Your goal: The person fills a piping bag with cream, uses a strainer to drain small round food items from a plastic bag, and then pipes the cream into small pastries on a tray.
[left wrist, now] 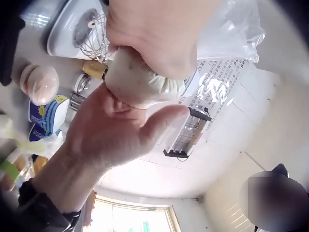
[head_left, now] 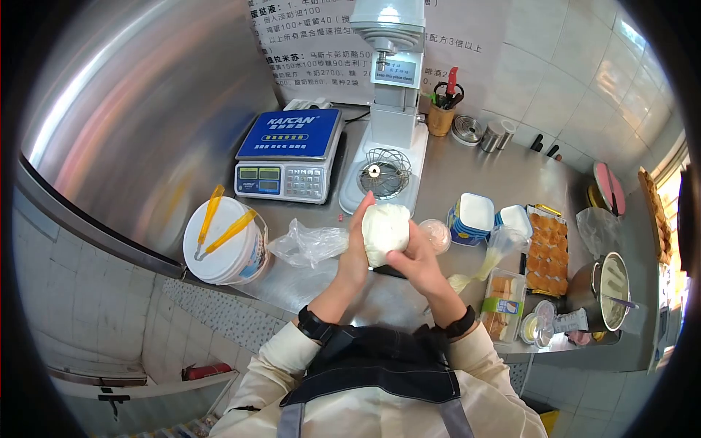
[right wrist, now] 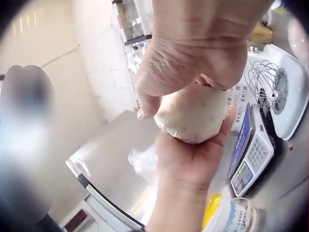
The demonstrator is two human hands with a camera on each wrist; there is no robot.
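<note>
Between both hands, held up over the counter, is a round, off-white dough ball [head_left: 385, 235] with a smooth skin. In the left wrist view, small dark specks and gathered pleats show on the ball [left wrist: 137, 79]. My left hand [head_left: 355, 252] cups its left side, fingers reaching up along it. From the right, my right hand [head_left: 419, 259] holds it, its thumb lying across the lower front. In the right wrist view, the right hand [right wrist: 203, 53] arches over the ball while the left palm [right wrist: 186, 157] lies beneath; the right fingertips are hidden.
A crumpled clear plastic bag [head_left: 308, 243] lies left of the hands, beside a white lidded bucket [head_left: 212, 248] with yellow-handled tongs [head_left: 232, 232]. Behind stand a scale [head_left: 283, 175] and a mixer [head_left: 394, 131] with whisk. Right are tubs [head_left: 473, 212], bread [head_left: 548, 252] and a steel pot [head_left: 591, 288].
</note>
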